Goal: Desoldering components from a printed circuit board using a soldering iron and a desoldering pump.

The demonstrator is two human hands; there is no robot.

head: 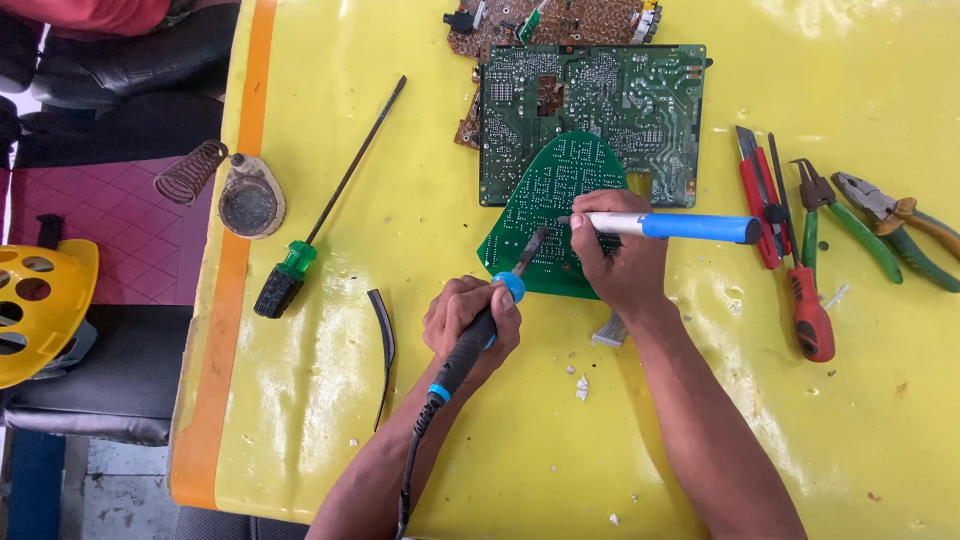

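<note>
Left hand [470, 325]: wrapped around the dark handle of a soldering iron [480, 330], fingers closed, the iron's tip slanting up and right onto the board.
Right hand [615, 255]: fingers closed around a blue and white desoldering pump [672, 227], held level with its white nose pointing left, just beside the iron's tip; the heel of the hand rests on the board.
Work piece: a green arch-shaped circuit board [545, 200], solder side up, lies at the middle of the tabletop [500, 440], its far end overlapping a larger green rectangular circuit board [600, 100].
Progress: judging by the two tools meeting at one spot near the board's near edge, a joint is being worked right now; how many joints are done or left I cannot tell, the pads being too small to read.
Loose bits: small white scraps [581, 387] lie on the tabletop near the forearms.
Containers: a round tin on the iron stand [248, 203] at the left edge, its inside dark; what it holds cannot be made out. A coiled wire rest [192, 170] joins it.
Left side: a green-handled screwdriver [325, 215] and a curved black strip [384, 335].
Right side: red-handled cutters [760, 205], a red screwdriver [805, 290], green pliers [840, 220].
Far edge: a brown circuit board [560, 20].
</note>
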